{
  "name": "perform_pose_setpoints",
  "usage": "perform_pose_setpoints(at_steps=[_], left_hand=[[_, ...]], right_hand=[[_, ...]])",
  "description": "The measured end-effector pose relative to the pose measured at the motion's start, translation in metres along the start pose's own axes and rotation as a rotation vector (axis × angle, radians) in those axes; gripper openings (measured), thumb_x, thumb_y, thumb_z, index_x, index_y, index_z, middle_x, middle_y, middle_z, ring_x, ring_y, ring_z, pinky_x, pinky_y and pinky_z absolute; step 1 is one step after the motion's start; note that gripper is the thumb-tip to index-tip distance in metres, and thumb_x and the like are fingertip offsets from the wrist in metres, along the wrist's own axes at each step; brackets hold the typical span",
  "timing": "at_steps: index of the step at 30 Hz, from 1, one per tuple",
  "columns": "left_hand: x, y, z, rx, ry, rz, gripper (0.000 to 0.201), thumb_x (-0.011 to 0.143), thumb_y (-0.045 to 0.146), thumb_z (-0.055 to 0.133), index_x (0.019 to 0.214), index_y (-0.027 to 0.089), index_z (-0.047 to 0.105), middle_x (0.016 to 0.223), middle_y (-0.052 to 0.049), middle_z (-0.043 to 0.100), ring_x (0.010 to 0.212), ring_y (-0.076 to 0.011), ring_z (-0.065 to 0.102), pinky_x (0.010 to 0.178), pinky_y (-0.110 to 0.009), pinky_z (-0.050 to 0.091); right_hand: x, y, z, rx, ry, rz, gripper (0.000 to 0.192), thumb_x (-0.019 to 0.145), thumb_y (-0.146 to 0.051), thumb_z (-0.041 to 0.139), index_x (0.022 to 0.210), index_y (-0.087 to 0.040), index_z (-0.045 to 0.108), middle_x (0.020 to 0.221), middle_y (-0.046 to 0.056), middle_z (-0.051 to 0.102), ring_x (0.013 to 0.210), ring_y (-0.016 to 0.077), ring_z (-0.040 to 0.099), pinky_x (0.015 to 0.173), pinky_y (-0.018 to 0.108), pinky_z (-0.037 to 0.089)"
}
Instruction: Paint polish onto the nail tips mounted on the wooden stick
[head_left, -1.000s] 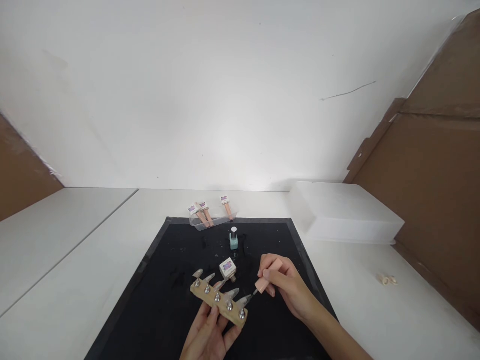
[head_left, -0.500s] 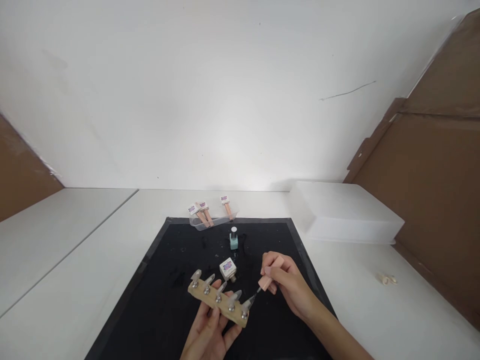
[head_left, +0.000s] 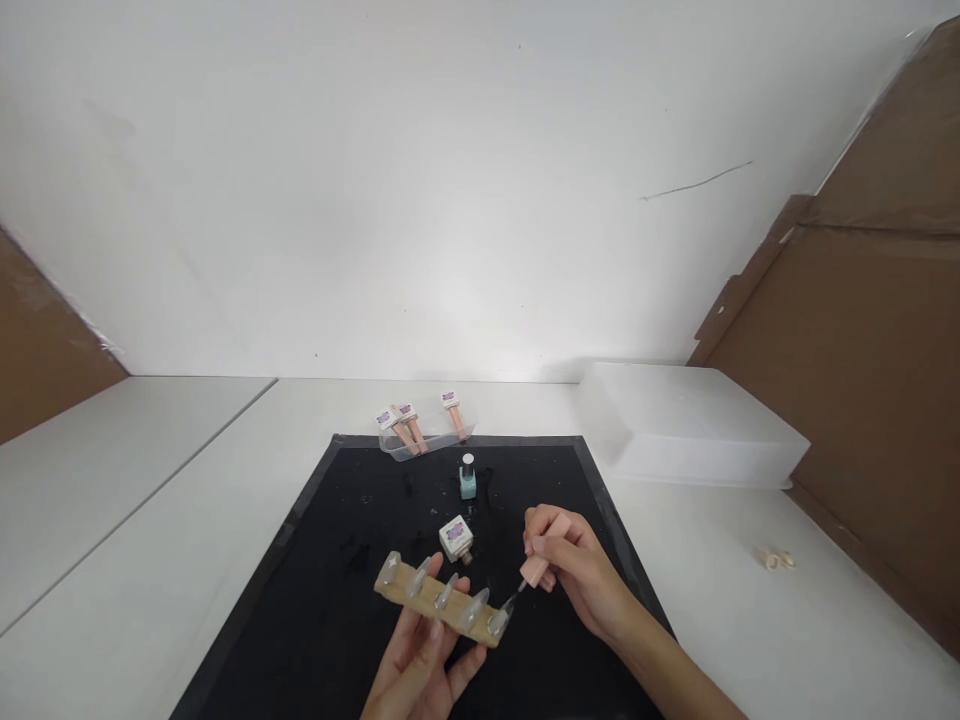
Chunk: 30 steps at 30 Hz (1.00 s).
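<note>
Head view: nail holder point(head_left: 439, 601) in left hand point(head_left: 420, 665), brush point(head_left: 534, 570) in right hand point(head_left: 574, 570).

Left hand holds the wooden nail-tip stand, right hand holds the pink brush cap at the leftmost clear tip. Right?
Not quite. The head view shows the brush of the pink brush cap in the right hand at the rightmost clear nail tip, not the leftmost. The left hand does hold the wooden nail-tip stand over the black mat.
</note>
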<state>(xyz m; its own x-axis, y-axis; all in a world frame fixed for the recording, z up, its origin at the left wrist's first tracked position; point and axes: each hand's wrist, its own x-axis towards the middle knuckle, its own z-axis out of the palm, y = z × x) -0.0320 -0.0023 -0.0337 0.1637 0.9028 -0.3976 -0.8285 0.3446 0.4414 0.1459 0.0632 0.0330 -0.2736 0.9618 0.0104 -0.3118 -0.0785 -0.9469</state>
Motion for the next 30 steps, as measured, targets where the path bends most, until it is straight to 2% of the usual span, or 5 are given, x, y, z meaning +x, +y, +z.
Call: perform_pose_setpoints(at_steps=[5,10,15,24,30], left_hand=[[0.0,-0.001,0.0,0.01,-0.017,-0.001,0.085,0.076,0.028,0.065,0.139,0.043,0.01,0.114,-0.006,0.067,0.106,-0.0248,0.059,0.078,-0.033,0.048],[-0.001,0.0,0.001,0.055,-0.007,-0.013,0.084,0.075,0.033,0.065,0.139,0.042,0.011,0.12,-0.005,0.064,0.118,-0.0274,0.051,0.081,-0.035,0.047],[0.002,0.001,-0.003,0.021,-0.04,-0.023,0.078,0.078,0.03,0.061,0.138,0.044,0.013,0.115,-0.002,0.068,0.112,-0.0259,0.056,0.079,-0.033,0.047],[0.004,0.001,-0.002,0.052,-0.037,-0.027,0.08,0.078,0.026,0.061,0.141,0.037,0.013,0.116,-0.006,0.067,0.108,-0.029,0.058,0.08,-0.037,0.048],[0.001,-0.001,0.014,0.097,0.046,0.03,0.075,0.078,0.026,0.061,0.141,0.027,0.021,0.11,-0.01,0.069,0.104,-0.0287,0.06,0.077,-0.036,0.049]], right_hand=[[-0.001,0.001,-0.001,-0.016,-0.011,0.02,0.011,0.065,-0.018,0.059,0.055,-0.016,0.056,0.053,-0.004,0.049,0.041,0.0071,0.039,0.041,0.021,0.026],[0.001,-0.002,-0.002,-0.038,0.059,0.021,0.009,0.064,-0.015,0.055,0.055,-0.016,0.056,0.05,-0.004,0.048,0.041,0.007,0.035,0.041,0.021,0.025],[0.003,-0.005,-0.003,-0.019,0.12,0.013,0.01,0.065,-0.018,0.056,0.056,-0.017,0.053,0.049,-0.005,0.046,0.041,0.0071,0.033,0.041,0.021,0.024],[-0.001,-0.015,-0.006,0.021,0.099,-0.019,0.037,0.081,-0.045,0.054,0.056,-0.018,0.051,0.041,-0.008,0.029,0.04,0.0081,0.022,0.043,0.023,0.02],[-0.003,-0.02,-0.008,-0.046,0.128,-0.126,0.049,0.084,-0.048,0.05,0.045,-0.018,0.051,0.044,-0.002,0.039,0.047,0.0124,0.033,0.048,0.027,0.023]])
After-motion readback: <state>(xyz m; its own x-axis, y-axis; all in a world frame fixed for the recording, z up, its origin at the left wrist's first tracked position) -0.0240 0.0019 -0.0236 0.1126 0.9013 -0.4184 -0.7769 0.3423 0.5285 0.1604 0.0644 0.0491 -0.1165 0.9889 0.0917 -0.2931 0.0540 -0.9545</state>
